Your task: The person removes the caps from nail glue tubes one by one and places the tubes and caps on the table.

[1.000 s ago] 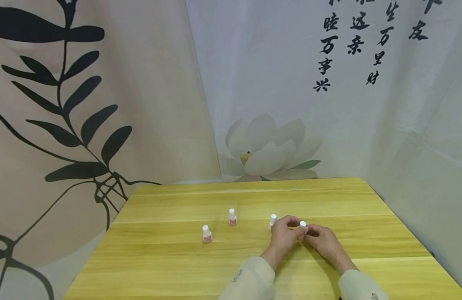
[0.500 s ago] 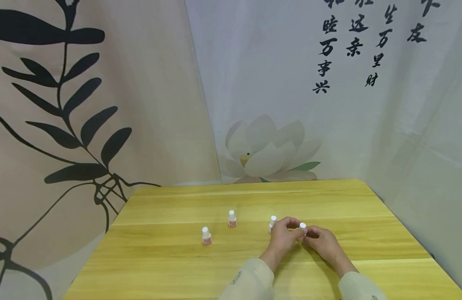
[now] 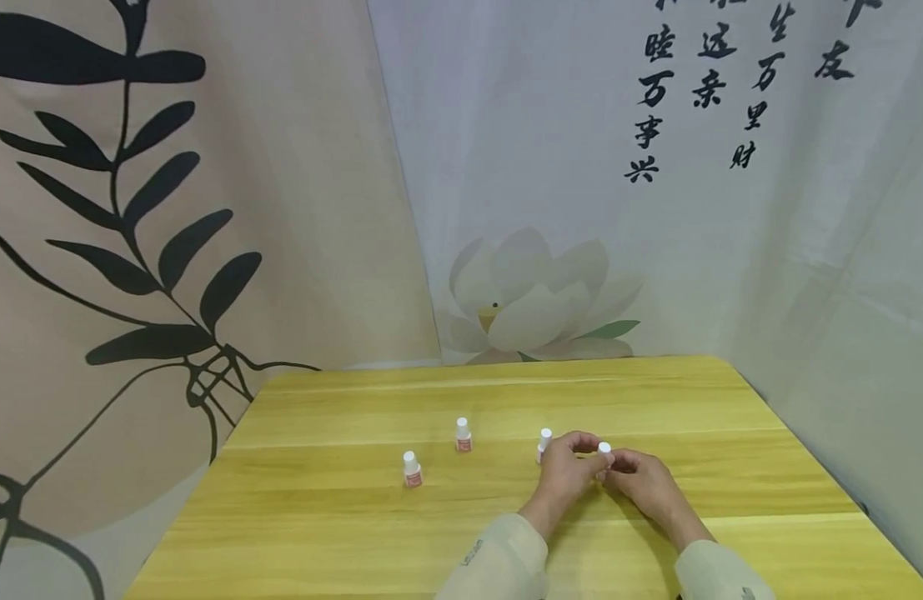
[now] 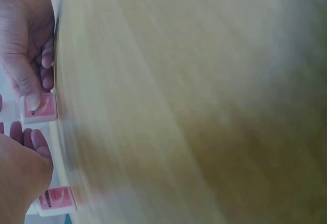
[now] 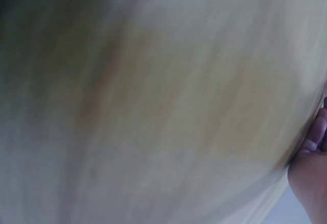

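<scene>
Between the two hands stands a small white bottle [image 3: 604,449] with a white cap. The left wrist view shows the pink label of this white bottle [image 4: 45,112], with the right thumb pressed on it. From the right, my right hand [image 3: 647,486] pinches the bottle. My left hand [image 3: 569,473] reaches in from the left, its thumb and index finger around the bottle near the cap. Just behind the left hand is a second white bottle [image 3: 545,437], partly hidden. In the right wrist view only part of a hand [image 5: 310,155] shows at the right edge.
Two more white bottles with pink labels stand upright on the wooden table [image 3: 318,533]: a nearer bottle [image 3: 412,470] and a farther bottle [image 3: 464,436], both left of the hands. A printed curtain [image 3: 318,208] hangs behind the table's far edge.
The head view shifts slightly. Both hands stay at the same bottle, and the other bottles keep their places.
</scene>
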Demonstrator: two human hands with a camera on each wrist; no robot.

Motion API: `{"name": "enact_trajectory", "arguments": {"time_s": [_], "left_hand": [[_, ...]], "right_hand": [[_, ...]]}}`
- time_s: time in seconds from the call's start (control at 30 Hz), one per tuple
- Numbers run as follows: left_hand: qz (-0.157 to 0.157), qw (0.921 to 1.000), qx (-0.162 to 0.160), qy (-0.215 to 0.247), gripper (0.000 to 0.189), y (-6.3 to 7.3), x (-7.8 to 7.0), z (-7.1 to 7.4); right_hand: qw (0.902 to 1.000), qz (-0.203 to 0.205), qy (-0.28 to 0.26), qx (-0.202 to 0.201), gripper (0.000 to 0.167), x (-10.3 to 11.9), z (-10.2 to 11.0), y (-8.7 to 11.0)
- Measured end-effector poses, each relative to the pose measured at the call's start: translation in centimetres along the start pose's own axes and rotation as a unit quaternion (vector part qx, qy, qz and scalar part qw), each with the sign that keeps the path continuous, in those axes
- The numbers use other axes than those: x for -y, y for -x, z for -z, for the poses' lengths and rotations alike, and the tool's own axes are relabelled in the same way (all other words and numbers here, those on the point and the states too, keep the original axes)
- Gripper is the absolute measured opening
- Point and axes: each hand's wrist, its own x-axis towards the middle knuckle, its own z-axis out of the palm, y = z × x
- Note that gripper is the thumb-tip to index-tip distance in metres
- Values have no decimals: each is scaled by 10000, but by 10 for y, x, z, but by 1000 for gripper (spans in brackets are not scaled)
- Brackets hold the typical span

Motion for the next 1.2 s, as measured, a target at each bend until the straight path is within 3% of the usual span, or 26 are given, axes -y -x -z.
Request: {"name": "enact_trajectory", "arguments": {"time_s": [0.77,1.2], "left_hand": [[-188,9998,-28,17,13,0,-2,-1],[1,10000,-32,72,14,-1,-6,0]], "right_hand": [[10000,7,18,25,25,-1,1,0],[10000,-30,58,36,36,-1,1,0]]}}
